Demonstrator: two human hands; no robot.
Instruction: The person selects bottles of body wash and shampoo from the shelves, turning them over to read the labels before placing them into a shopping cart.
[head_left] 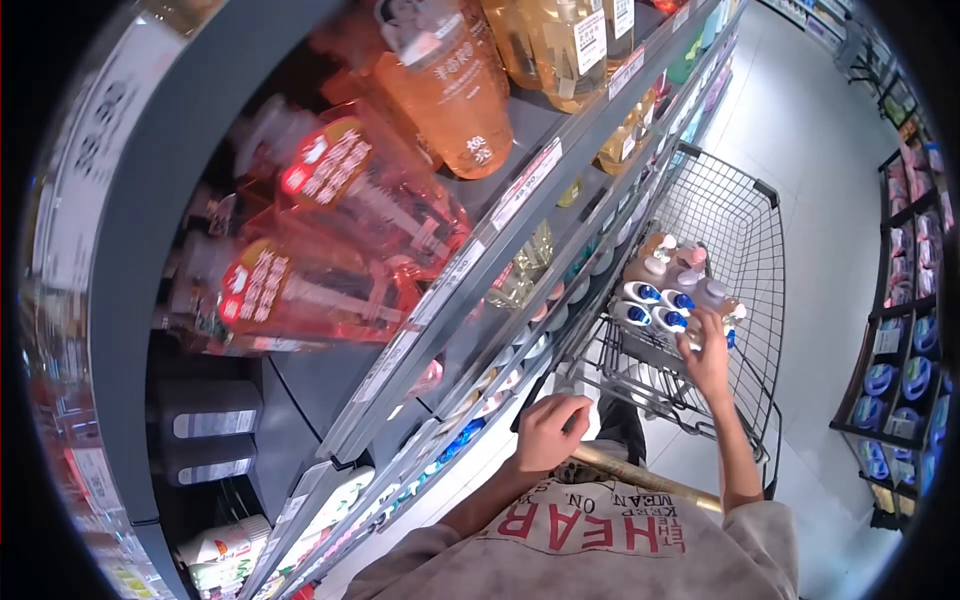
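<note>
My right hand [708,350] is over the shopping cart [775,290], just beside a group of bottles. Its fingers are apart and slightly curled, and I see nothing held in them. Closest to it are several white bottles [668,319] with blue caps, standing close together. Behind them stand bottles of brownish liquid [648,268] with pale and pink caps. My left hand [553,432] is closed at the left end of the cart handle [640,475], its fingers curled in; the handle's end is hidden beneath it.
Along the left runs a shelf [520,140] with red pump bottles [350,290], an orange pouch [445,85] and amber bottles [565,50]. On the right, across the pale floor [810,330], another rack [885,320] holds blue and pink packs.
</note>
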